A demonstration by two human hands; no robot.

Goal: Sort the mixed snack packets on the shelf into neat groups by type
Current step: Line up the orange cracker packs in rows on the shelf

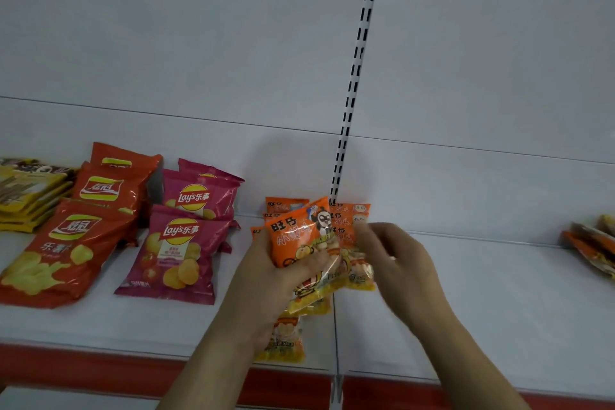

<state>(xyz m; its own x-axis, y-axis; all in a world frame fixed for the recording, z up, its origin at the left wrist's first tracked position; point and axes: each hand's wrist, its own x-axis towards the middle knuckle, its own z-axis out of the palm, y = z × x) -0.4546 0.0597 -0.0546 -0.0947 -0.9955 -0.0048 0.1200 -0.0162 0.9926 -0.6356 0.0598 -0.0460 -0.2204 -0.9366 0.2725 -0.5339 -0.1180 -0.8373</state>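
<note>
Orange snack packets [293, 243] — a fanned bunch of them, held above the white shelf [466, 293] near its middle seam. Head view: left hand [266, 283] is closed around the bunch from below; right hand [396, 256] pinches the bunch's right edge with its fingertips. More orange packets stand behind against the back panel. Red chip bags [63, 250] and magenta chip bags [176, 253] lie grouped at left; yellow packets [30, 200] far left — a mixed pile [592, 246] at far right.

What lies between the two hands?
In the head view, small orange snack packets sit between the left hand and right hand, gripped by the left.
</note>
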